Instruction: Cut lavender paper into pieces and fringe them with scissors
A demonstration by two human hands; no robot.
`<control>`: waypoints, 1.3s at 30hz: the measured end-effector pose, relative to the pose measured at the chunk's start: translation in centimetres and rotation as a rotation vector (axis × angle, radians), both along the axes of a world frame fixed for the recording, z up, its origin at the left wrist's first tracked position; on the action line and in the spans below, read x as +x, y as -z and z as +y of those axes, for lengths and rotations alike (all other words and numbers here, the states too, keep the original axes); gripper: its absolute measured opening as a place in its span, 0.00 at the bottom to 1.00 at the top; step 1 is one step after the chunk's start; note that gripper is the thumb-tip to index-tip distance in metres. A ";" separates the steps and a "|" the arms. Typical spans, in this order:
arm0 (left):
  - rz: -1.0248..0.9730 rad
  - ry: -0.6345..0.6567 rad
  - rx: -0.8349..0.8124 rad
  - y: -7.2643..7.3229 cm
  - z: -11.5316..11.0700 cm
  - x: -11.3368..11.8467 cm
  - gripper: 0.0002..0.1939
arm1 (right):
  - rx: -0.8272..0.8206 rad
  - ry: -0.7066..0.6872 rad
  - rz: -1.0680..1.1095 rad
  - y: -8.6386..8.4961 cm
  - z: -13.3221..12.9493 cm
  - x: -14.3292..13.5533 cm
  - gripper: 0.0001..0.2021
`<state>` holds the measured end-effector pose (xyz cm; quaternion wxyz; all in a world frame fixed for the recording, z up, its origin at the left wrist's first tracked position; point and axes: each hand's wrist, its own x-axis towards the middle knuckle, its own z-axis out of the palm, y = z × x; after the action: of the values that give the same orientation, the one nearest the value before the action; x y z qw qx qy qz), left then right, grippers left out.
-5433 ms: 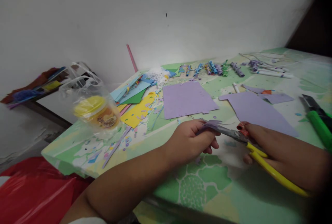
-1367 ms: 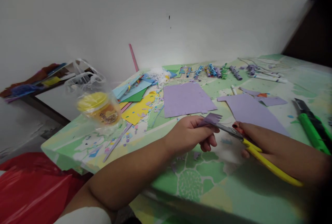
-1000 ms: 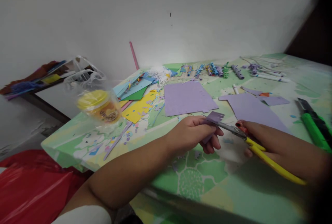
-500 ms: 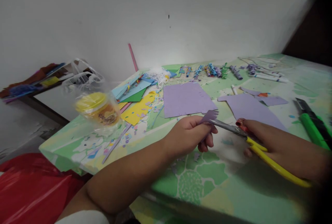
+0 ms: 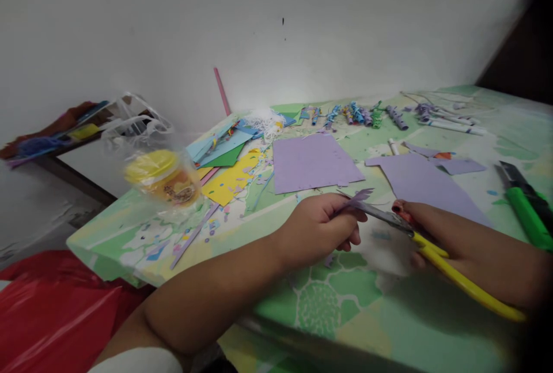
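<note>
My left hand [image 5: 322, 224] pinches a small purple paper piece [image 5: 359, 196] whose outer end is cut into a fringe. Yellow-handled scissors [image 5: 458, 278] are gripped in my right hand [image 5: 449, 237], with their blades at the fringed paper, close to my left fingertips. Something small and red [image 5: 400, 208] shows at my right hand's fingers. Behind the hands lies a flat purple sheet [image 5: 315, 162]; a cut purple sheet [image 5: 425, 185] lies to its right.
Curled paper rolls [image 5: 356, 113] line the back of the table [image 5: 367, 327]. At the left are a bagged yellow-lidded tub [image 5: 162, 180], coloured sheets [image 5: 235, 180] and scraps. A green cutter knife [image 5: 525, 214] lies at the right, and a red bag [image 5: 56, 315] is at the lower left.
The fringed paper has tilted flatter and points further right. One scissor blade tip now shows beyond the paper, on its left. The whole view has shifted slightly.
</note>
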<state>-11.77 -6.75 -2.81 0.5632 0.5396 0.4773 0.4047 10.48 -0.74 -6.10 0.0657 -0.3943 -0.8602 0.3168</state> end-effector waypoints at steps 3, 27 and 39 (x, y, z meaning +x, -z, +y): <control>0.036 0.020 0.021 0.2 -0.1 0.0 0.03 | -0.008 -0.008 0.004 -0.1 -0.1 -0.1 0.20; 0.019 0.000 -0.020 0.1 -0.4 0.1 0.05 | 0.072 -0.003 -0.010 -0.2 -0.2 0.3 0.20; -0.061 0.047 0.011 0.3 -0.4 0.3 0.05 | 0.056 -0.050 -0.033 0.4 -0.2 0.2 0.19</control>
<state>-11.45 -7.15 -3.11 0.5840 0.5412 0.4448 0.4101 10.67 -0.92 -6.50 0.0547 -0.3756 -0.8794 0.2875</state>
